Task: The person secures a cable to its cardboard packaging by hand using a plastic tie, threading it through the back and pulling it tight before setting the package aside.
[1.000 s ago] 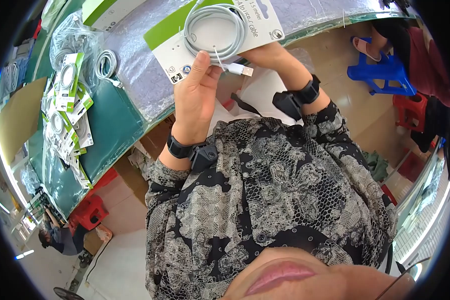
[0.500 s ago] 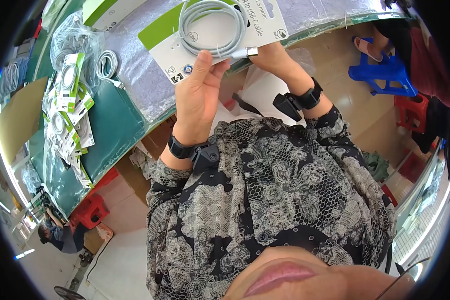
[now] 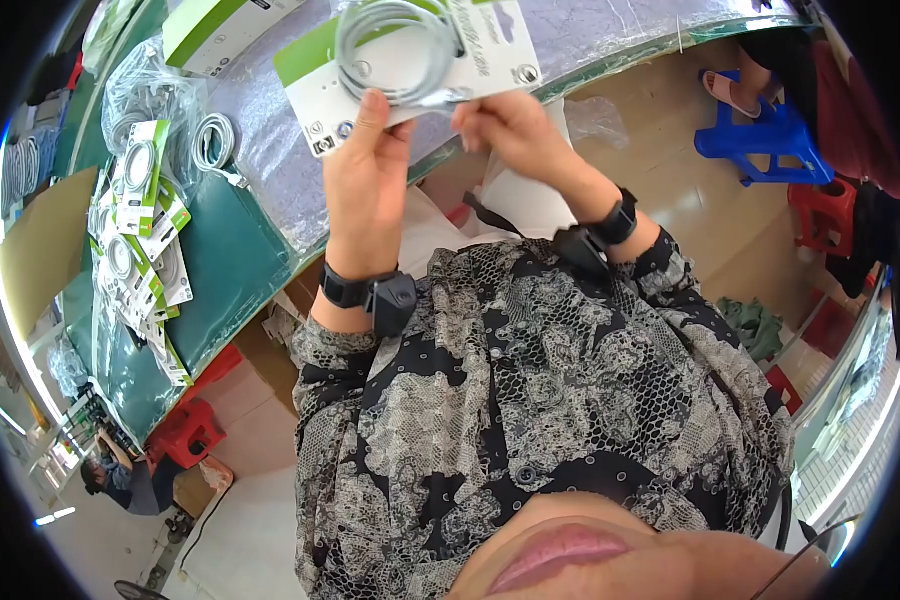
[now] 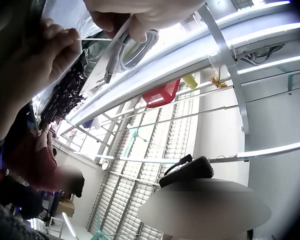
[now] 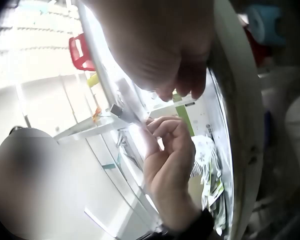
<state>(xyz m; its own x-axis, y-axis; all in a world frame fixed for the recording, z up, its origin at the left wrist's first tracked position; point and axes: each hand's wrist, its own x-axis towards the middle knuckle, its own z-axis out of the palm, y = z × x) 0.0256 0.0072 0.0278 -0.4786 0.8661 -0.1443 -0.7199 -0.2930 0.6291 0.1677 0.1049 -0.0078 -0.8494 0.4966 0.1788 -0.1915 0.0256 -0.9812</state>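
My left hand [image 3: 365, 190] grips a green-and-white retail card [image 3: 320, 112] by its lower edge, thumb on the front. A light grey USB cable [image 3: 348, 62] lies coiled against the card, its wide metal plug [image 4: 108, 77] hanging free in the left wrist view. Close beside the card's lower edge, my right hand [image 3: 520, 135] has its fingers curled. In the left wrist view, the right fingertips pinch the end of a thin white tie [image 4: 95, 39] that runs taut toward the coil.
Several carded cables [image 3: 135, 250] lie piled on the green table [image 3: 220, 215] at left. Beside them are a loose coiled cable [image 3: 213, 145] and a clear plastic bag [image 3: 155, 75]. A green-and-white box [image 3: 225, 35] stands behind. Blue stool [image 3: 760, 145] and another person's legs are at right.
The card and left hand have shifted a little left. My right hand has come from the card's right edge to beside its lower edge, fingers now curled near the plug and tie.
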